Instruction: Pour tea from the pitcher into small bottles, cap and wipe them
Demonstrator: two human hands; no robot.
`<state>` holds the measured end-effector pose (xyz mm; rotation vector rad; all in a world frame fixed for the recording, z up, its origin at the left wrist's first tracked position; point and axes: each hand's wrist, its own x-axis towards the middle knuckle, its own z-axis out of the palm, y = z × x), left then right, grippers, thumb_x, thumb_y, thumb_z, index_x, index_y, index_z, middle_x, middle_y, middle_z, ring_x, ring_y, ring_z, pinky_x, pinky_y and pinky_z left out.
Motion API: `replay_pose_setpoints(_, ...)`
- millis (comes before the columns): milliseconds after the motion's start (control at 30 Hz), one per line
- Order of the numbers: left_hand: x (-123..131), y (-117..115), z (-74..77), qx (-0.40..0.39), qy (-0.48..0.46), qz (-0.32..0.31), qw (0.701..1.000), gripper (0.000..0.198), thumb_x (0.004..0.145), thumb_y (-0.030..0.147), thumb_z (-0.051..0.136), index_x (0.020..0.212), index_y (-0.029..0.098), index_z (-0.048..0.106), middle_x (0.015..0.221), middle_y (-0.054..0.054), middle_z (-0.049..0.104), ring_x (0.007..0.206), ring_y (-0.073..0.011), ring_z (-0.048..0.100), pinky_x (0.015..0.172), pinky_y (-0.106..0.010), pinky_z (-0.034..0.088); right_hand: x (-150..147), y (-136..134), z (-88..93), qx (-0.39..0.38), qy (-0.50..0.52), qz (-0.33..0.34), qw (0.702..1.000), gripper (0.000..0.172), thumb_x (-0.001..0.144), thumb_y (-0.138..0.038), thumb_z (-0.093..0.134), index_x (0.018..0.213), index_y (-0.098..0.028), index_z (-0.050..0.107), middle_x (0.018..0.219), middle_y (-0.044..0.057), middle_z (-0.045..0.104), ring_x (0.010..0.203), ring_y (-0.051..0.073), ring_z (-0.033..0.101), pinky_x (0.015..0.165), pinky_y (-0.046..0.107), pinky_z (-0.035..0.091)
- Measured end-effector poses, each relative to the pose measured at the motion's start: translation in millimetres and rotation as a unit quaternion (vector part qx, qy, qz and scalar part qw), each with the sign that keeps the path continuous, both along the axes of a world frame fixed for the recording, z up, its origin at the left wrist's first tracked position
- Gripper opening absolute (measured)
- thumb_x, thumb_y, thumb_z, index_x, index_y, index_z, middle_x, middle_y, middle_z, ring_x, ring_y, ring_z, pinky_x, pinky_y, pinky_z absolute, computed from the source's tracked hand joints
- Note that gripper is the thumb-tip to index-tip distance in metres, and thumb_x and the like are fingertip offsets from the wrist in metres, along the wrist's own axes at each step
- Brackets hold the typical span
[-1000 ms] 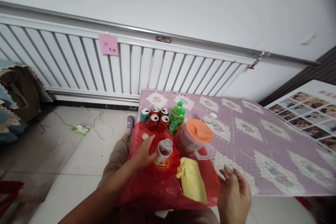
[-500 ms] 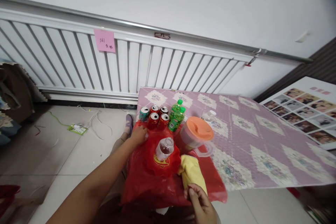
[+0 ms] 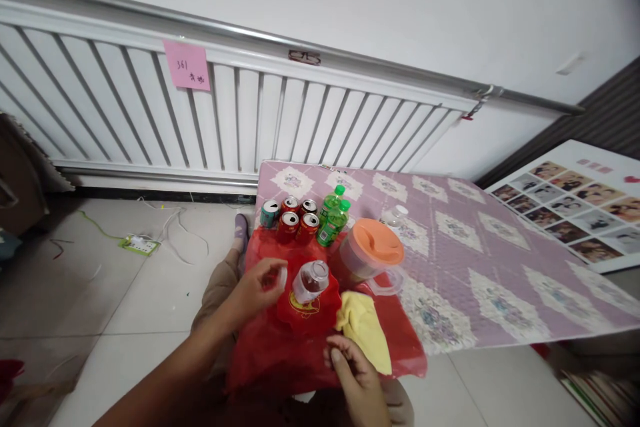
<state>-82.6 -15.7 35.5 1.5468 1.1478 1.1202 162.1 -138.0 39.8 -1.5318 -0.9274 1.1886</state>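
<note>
Nearest, the right hand (image 3: 357,377) hangs over the front of the red plastic sheet (image 3: 285,363), fingers curled in toward the thumb with only a small gap; whether it has hold of anything small I cannot tell. Just beside it lies the yellow cloth (image 3: 367,330), its length running from the red plate (image 3: 303,323) toward the sheet's near right edge.

Farther in, the left hand (image 3: 255,292) is partly closed, thumb and fingers pinching a small whitish lid (image 3: 283,279). The lid is held on edge just left of the clear jar (image 3: 310,283), one flat face turned roughly toward it. The jar stands on the plate, its long axis close to upright and its mouth end pointing up.

Right of the jar stands the orange-lidded pitcher (image 3: 370,247), handle to the near right. Beyond are two upright green bottles (image 3: 331,223) and, left of them, five upright drink cans (image 3: 289,220). A clear bottle (image 3: 395,216) sits behind the pitcher, on the patterned tablecloth (image 3: 435,260). Farthest is the white radiator (image 3: 295,123), bearing a pink note (image 3: 186,65).
</note>
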Motion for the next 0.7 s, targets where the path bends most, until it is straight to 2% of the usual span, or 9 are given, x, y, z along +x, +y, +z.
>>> replay_pose_setpoints(67, 10.8, -31.3, 6.2, -0.04, -0.04, -0.055, 0.997, 0.044, 0.083, 0.024, 0.07, 0.126, 0.024, 0.072, 0.129, -0.01, 0.075, 0.116, -0.0258, 0.072, 0.102, -0.038, 0.062, -7.5, 6.6, 1.8, -0.002, 0.026, 0.025, 0.999, 0.061, 0.071, -0.076, 0.083, 0.107, -0.026, 0.085, 0.095, 0.01, 0.082, 0.086, 0.028, 0.076, 0.086, 0.042, 0.063)
replay_pose_setpoints(133, 22.0, -54.1, 10.2, -0.05, -0.05, -0.083, 0.994, 0.045, 0.081, 0.023, 0.071, 0.126, 0.025, 0.073, 0.131, -0.009, 0.075, 0.123, -0.028, 0.07, 0.111, -0.042, 0.057, -13.8, 14.1, 4.7, 0.0, 0.051, 0.067, 0.996, 0.06, 0.078, -0.07, 0.082, 0.121, -0.029, 0.082, 0.113, 0.011, 0.082, 0.102, 0.029, 0.077, 0.097, 0.045, 0.061)
replay_pose_setpoints(233, 35.3, -69.2, 11.7, -0.029, -0.063, -0.1, 0.993, 0.04, 0.081, 0.023, 0.073, 0.121, 0.025, 0.075, 0.127, -0.008, 0.076, 0.123, -0.0284, 0.069, 0.116, -0.044, 0.053, -21.7, 22.7, 8.8, 0.01, 0.076, 0.106, 0.991, 0.054, 0.082, -0.065, 0.081, 0.123, -0.03, 0.082, 0.128, 0.011, 0.08, 0.122, 0.031, 0.072, 0.109, 0.048, 0.055)
replay_pose_setpoints(367, 45.8, -72.0, 6.0, -0.012, -0.054, -0.097, 0.994, 0.038, 0.082, 0.022, 0.074, 0.12, 0.026, 0.075, 0.125, -0.009, 0.076, 0.122, -0.0291, 0.068, 0.114, -0.045, 0.053, -29.7, 24.2, 11.3, -0.013, 0.115, 0.093, 0.989, 0.058, 0.075, -0.067, 0.086, 0.117, -0.028, 0.084, 0.125, 0.013, 0.081, 0.118, 0.035, 0.074, 0.106, 0.052, 0.056)
replay_pose_setpoints(500, 52.4, -76.0, -8.8, 0.014, -0.045, -0.084, 0.995, 0.037, 0.084, 0.024, 0.076, 0.12, 0.027, 0.075, 0.127, -0.01, 0.075, 0.127, -0.0305, 0.066, 0.118, -0.048, 0.05, -28.5, 21.3, 14.2, -0.005, 0.11, 0.084, 0.99, 0.056, 0.072, -0.064, 0.09, 0.113, -0.026, 0.085, 0.118, 0.012, 0.082, 0.109, 0.031, 0.075, 0.1, 0.046, 0.058)
replay_pose_setpoints(567, 52.4, -74.5, -16.9, 0.017, -0.049, -0.075, 0.996, 0.053, 0.079, 0.028, 0.083, 0.13, 0.026, 0.07, 0.138, -0.012, 0.07, 0.135, -0.0334, 0.062, 0.122, -0.049, 0.048, -22.0, 24.7, 19.1, -0.003, 0.091, 0.073, 0.993, 0.054, 0.071, -0.064, 0.09, 0.109, -0.025, 0.085, 0.109, 0.011, 0.083, 0.097, 0.028, 0.075, 0.089, 0.042, 0.06)
replay_pose_setpoints(633, 49.7, -66.0, -22.1, 0.008, -0.051, -0.056, 0.997, 0.079, 0.072, 0.031, 0.09, 0.144, 0.024, 0.059, 0.151, -0.015, 0.061, 0.142, -0.0371, 0.056, 0.125, -0.053, 0.044, -11.9, 34.0, 28.1, 0.004, 0.058, 0.044, 0.997, 0.055, 0.068, -0.064, 0.091, 0.106, -0.024, 0.084, 0.101, 0.01, 0.082, 0.087, 0.027, 0.074, 0.077, 0.039, 0.061)
replay_pose_setpoints(700, 46.5, -50.7, -22.8, -0.009, -0.029, -0.001, 1.0, 0.083, 0.073, 0.031, 0.089, 0.148, 0.024, 0.055, 0.154, -0.015, 0.058, 0.145, -0.0382, 0.054, 0.127, -0.056, 0.041, -0.8, 49.2, 40.7, 0.04, 0.004, 0.006, 0.999, 0.056, 0.066, -0.061, 0.092, 0.107, -0.023, 0.082, 0.097, 0.008, 0.08, 0.085, 0.026, 0.072, 0.076, 0.038, 0.061)
